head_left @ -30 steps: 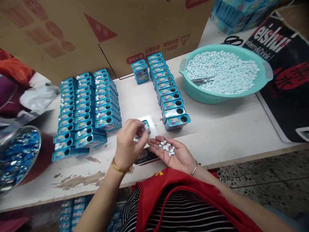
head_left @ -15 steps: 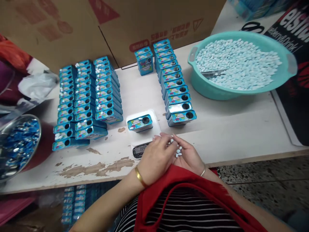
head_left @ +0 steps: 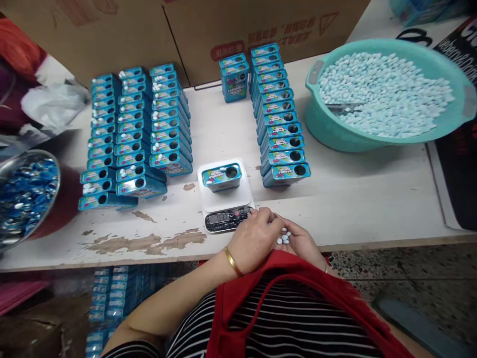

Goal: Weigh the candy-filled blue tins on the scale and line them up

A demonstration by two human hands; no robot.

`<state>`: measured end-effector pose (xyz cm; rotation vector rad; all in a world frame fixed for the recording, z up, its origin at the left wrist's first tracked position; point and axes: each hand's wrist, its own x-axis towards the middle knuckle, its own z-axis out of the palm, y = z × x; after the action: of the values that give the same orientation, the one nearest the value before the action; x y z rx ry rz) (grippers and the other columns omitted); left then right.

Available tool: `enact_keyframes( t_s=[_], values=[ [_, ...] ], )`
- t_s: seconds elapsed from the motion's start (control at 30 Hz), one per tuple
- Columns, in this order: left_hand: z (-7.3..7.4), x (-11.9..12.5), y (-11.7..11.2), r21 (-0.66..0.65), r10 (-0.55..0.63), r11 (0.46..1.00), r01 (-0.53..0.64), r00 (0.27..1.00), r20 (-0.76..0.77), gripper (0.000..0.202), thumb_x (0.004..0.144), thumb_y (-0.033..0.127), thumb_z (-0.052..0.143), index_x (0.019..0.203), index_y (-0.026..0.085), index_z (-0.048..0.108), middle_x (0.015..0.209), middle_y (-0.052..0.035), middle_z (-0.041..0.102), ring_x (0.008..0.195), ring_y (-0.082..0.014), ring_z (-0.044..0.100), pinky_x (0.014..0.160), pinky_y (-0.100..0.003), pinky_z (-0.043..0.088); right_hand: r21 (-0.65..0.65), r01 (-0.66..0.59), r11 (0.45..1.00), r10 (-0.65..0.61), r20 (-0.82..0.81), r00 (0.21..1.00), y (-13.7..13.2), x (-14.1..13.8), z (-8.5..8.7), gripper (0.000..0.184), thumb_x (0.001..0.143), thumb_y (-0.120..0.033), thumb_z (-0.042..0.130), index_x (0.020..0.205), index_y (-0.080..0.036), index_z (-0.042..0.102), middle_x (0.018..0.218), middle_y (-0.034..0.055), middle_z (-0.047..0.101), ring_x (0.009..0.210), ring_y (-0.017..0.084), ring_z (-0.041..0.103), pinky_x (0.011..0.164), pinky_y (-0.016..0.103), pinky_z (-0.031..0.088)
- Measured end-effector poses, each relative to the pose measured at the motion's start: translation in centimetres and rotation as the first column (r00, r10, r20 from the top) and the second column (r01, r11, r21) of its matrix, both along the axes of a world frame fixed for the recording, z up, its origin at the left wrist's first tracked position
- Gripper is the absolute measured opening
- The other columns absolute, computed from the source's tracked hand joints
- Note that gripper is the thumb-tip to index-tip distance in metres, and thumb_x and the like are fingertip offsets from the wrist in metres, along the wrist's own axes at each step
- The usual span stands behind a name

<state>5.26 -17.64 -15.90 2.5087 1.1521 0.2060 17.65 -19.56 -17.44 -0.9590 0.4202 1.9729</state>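
Observation:
My right hand (head_left: 303, 244) is cupped, palm up, around several pale blue candies (head_left: 285, 237). My left hand (head_left: 257, 237), with a gold bangle at the wrist, reaches over that palm. Its fingers are bent together at the candies, and their tips are partly hidden. Just beyond the hands stands a white digital scale (head_left: 208, 199) with a lit display. A blue candy tin (head_left: 222, 180) rests upright on its plate, with a round dark opening on top and a couple of candies lying on the lid.
Rows of blue tins (head_left: 128, 134) with candies on their lids fill the left. Another row of tins (head_left: 278, 117) stands right of the scale. A turquoise basin (head_left: 335, 134) holds candies and a metal scoop (head_left: 345, 107). A metal bucket (head_left: 55, 199) contains blue wrapped pieces. Cardboard boxes (head_left: 208, 30) stand behind.
The view has shifted slightly. My left fingers have dipped closer to the right palm, covering part of it. The scale's display shows a different number. The tin stays on the scale.

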Motion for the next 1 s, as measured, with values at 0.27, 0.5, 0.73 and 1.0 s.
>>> enact_keyframes(
  t_s=[0.27, 0.5, 0.73, 1.0],
  values=[
    [0.3, -1.4, 0.4, 0.0, 0.003, 1.0, -0.003, 0.975, 0.222, 0.016, 0.091, 0.016, 0.039, 0.092, 0.014, 0.055, 0.101, -0.0087, 0.056, 0.087, -0.0155, 0.056, 0.071, -0.027, 0.051, 0.147, -0.038, 0.988, 0.048, -0.064, 0.997, 0.7, -0.4, 0.6, 0.013, 0.082, -0.014, 0.055, 0.087, -0.016, 0.067, 0.074, 0.0001, 0.071, 0.07, 0.013, 0.068, 0.07, 0.024, 0.057],
    [5.0, -4.0, 4.3, 0.044, 0.059, 0.995, -0.087, 0.896, 0.44, 0.01, 0.088, 0.013, 0.049, 0.093, 0.015, 0.058, 0.089, -0.0041, 0.055, 0.079, -0.0102, 0.054, 0.07, -0.022, 0.049, 0.229, 0.065, 0.971, -0.017, -0.206, 0.978, 2.7, -2.1, 1.6, 0.023, 0.089, -0.014, 0.043, 0.09, -0.012, 0.065, 0.087, 0.0058, 0.072, 0.085, 0.014, 0.069, 0.088, 0.03, 0.054],
    [7.2, -6.3, 8.9, 0.187, 0.185, 0.95, -0.251, 0.931, 0.315, 0.009, 0.085, 0.015, 0.057, 0.092, 0.016, 0.062, 0.086, -0.0029, 0.059, 0.069, -0.0092, 0.054, 0.066, -0.024, 0.047, 0.223, 0.029, 0.974, 0.014, -0.192, 0.981, 3.0, -1.9, 1.8, 0.028, 0.092, -0.017, 0.037, 0.1, -0.011, 0.064, 0.105, 0.0108, 0.071, 0.113, 0.02, 0.061, 0.098, 0.033, 0.049],
    [8.6, -9.2, 9.1, 0.256, 0.339, 0.859, -0.443, 0.867, 0.366, 0.006, 0.085, 0.02, 0.06, 0.089, 0.019, 0.064, 0.084, -0.0009, 0.06, 0.072, -0.0109, 0.054, 0.065, -0.026, 0.045, 0.191, 0.049, 0.98, -0.016, -0.17, 0.985, 2.9, -0.9, 1.8, 0.027, 0.091, -0.016, 0.038, 0.098, -0.01, 0.064, 0.104, 0.0114, 0.071, 0.112, 0.021, 0.062, 0.098, 0.033, 0.05]
  ],
)
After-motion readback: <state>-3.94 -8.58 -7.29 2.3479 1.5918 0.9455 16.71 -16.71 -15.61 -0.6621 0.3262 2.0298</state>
